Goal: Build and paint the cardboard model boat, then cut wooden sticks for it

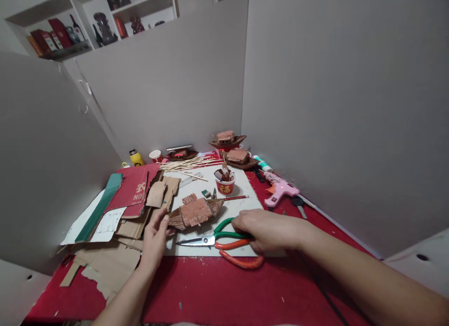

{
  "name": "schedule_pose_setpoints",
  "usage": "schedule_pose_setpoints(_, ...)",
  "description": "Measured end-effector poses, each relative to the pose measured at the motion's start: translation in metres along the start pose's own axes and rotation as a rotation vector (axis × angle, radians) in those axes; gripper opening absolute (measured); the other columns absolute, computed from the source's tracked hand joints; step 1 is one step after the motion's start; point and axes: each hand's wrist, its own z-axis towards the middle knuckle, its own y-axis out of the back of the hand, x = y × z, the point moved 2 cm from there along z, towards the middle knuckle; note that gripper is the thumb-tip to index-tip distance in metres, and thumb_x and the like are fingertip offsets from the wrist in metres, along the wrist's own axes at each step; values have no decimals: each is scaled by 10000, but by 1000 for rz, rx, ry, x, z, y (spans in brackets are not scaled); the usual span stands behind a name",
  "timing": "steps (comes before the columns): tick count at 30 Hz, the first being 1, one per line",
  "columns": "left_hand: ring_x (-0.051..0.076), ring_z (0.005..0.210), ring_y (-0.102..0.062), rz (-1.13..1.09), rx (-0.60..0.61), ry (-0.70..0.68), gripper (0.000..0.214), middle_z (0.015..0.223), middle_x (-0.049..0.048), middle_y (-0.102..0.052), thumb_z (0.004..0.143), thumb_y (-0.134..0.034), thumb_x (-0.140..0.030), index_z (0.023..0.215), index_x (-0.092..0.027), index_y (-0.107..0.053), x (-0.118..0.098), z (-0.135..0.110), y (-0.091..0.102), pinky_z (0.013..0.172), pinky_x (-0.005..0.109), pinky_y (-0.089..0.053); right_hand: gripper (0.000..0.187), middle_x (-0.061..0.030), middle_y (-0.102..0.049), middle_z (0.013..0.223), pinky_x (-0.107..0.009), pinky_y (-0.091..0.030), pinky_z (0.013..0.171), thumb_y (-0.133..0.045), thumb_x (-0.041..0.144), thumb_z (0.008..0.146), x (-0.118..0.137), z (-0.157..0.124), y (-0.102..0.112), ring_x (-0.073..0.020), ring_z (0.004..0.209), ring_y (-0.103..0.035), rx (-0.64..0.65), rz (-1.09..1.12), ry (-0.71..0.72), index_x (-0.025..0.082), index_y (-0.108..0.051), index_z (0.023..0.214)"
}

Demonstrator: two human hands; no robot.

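Brown cardboard model boat [196,213] touches my open left hand [154,239]; just beside it, my right hand [261,230] grasps flat-lying green-and-orange-handled scissors [229,244].

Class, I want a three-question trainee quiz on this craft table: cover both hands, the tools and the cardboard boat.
1. True or false: the right hand lies on the handles of the green-and-orange-handled steel scissors.
2. Which tool lies to the right of the red paper cup? A. pink plastic glue gun B. hammer C. stapler
3. Fill in: the left hand touches the brown cardboard model boat, which lies on a flat board coloured ___.
Key: 1 true; 2 A; 3 white.
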Motion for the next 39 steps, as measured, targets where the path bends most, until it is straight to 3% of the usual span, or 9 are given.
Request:
schedule_pose_setpoints(6,247,1118,-580,23,-174,-212,424,1196,97,-635,813,-626,-472,1146,-210,-635,-16,-4,11,682,264,-555,212,-64,-607,847,-263,-320,584,-566,102,574,0,-2,-2,-202,728,-548,14,17,36,179,-591,770)
schedule_pose_setpoints(12,154,882,-600,15,-304,-341,345,976,27,-628,856,-581,-441,1142,-248,-600,-22,-5,17,613,218,-519,202,-49,-594,850,-269,-336,623,-587,139,606,2,-2,-4,-197,754,-529,30,57,86,185,-613,801)
schedule_pose_setpoints(17,86,558,-478,35,-332,-387,302,672,-55,-530,870,-570,-409,1116,-234,-591,-21,-5,19,533,186,-438,230,-30,-572,810,-252,-320,586,-601,152,561,1,1,-4,-180,718,-496,75,124,96,181,-628,787)
schedule_pose_setpoints(26,85,434,-378,-21,-302,-372,256,500,-101,-412,873,-556,-410,1037,-213,-557,-20,0,25,439,185,-334,253,31,-517,710,-219,-317,527,-614,178,553,-13,6,-6,-121,624,-430,152,388,95,170,-609,806)
schedule_pose_setpoints(31,92,463,-393,-49,-383,-399,221,545,-94,-424,855,-555,-351,1037,-225,-556,-19,4,35,462,192,-359,302,47,-486,691,-199,-337,516,-624,188,535,-16,11,-6,-109,619,-433,243,581,120,158,-586,834)
schedule_pose_setpoints(39,112,650,-513,115,-452,-475,288,937,1,-557,831,-591,-274,1116,-247,-555,-7,1,38,585,229,-435,355,31,-476,683,-223,-310,560,-689,245,453,-5,5,2,-126,653,-409,278,964,149,149,-605,784)
